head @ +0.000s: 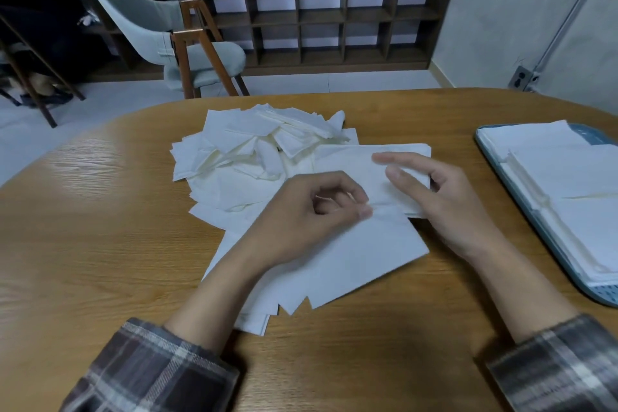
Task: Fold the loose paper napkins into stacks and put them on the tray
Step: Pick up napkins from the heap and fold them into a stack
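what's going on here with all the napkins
A person at a wooden table is folding paper napkins. The left hand, fingers curled, seems to pinch the edge of a flat napkin lying in front of them. The right hand is over a folded stack just behind it, fingers fairly straight. A pile of loose napkins lies further back, not yet folded. The tray on the right already holds folded napkins.

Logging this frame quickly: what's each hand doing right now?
Left hand: fingers curled, pinching the napkin edge.
Right hand: open, fingers resting on the folded napkin stack.
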